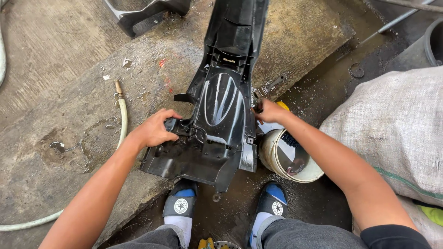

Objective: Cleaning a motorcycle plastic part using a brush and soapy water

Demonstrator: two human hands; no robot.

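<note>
A long black plastic vehicle panel [221, 115], wet and glossy, lies across the wet concrete in front of my feet. My left hand [157, 128] grips the panel's left edge near its wide lower end. At the panel's right edge my right hand [269, 111] is closed around a small dark tool, which I cannot identify. The panel's narrow upper end runs up out of the top of the view.
A white bucket [272, 159] with a brush inside stands by my right foot. A whitish hose [122, 115] with a brass tip lies at left. A large grey woven sack [397, 124] fills the right side. Another black part [143, 14] lies top left.
</note>
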